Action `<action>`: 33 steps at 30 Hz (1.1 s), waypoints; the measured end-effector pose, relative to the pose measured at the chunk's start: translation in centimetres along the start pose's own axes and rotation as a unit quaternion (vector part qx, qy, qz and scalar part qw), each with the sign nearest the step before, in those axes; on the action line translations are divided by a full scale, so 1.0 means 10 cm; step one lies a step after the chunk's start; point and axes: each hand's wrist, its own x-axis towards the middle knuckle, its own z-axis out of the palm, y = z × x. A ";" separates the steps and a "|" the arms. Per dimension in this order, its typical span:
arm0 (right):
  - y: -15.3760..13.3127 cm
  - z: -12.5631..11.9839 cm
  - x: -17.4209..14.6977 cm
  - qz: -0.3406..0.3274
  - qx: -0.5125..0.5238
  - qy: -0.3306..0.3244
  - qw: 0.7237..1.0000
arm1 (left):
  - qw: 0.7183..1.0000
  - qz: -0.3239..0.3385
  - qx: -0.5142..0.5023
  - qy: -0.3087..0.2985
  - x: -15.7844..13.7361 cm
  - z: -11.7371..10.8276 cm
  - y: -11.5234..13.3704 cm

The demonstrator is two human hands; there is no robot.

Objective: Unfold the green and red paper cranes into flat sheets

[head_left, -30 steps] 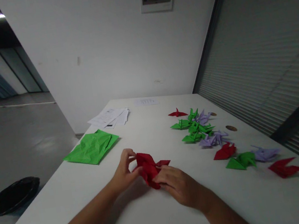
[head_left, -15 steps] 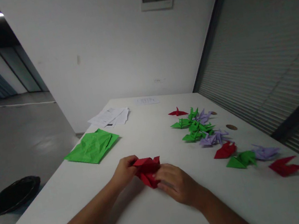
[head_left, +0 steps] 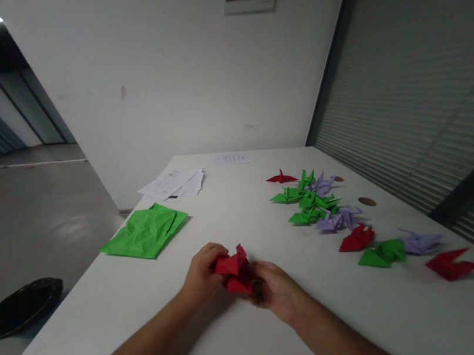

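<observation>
A partly folded piece of red origami paper [head_left: 235,271] is held between both hands above the white table [head_left: 226,345]. My left hand [head_left: 203,272] pinches its left side, the fingers closed along the top edge. On the right side, my right hand [head_left: 276,291] grips it with fingers curled around and under the paper; the fingertips are partly hidden and a little blurred. The paper's folds stand open, with a pointed flap sticking up at the top.
Folded paper cranes in green [head_left: 307,199], purple [head_left: 420,241] and red [head_left: 452,265] lie along the right side. Crumpled green paper sheets [head_left: 145,233] and printed papers [head_left: 173,184] lie at left. A black-lined bin [head_left: 21,309] stands on the floor beyond the left edge.
My right hand has turned, so its palm faces more toward the paper. The red paper has tilted and changed shape, with a flap now pointing up. My left hand keeps hold.
</observation>
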 end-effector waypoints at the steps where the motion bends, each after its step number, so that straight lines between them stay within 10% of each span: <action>1: 0.00 0.00 0.00 0.005 -0.003 0.010 1.000 | 1.000 0.022 0.007 -0.002 0.00 0.00 0.01; 18: -0.03 0.04 -0.04 -0.107 -0.078 0.085 0.988 | 0.997 0.045 0.032 0.047 -0.03 0.01 0.03; 24: -0.01 -0.03 0.04 -0.138 -0.059 0.021 0.988 | 0.990 0.125 -0.003 -0.062 -0.03 -0.01 0.03; 33: 0.00 -0.10 0.10 -0.122 -0.050 0.092 0.987 | 0.992 0.114 0.032 -0.030 -0.06 -0.03 0.04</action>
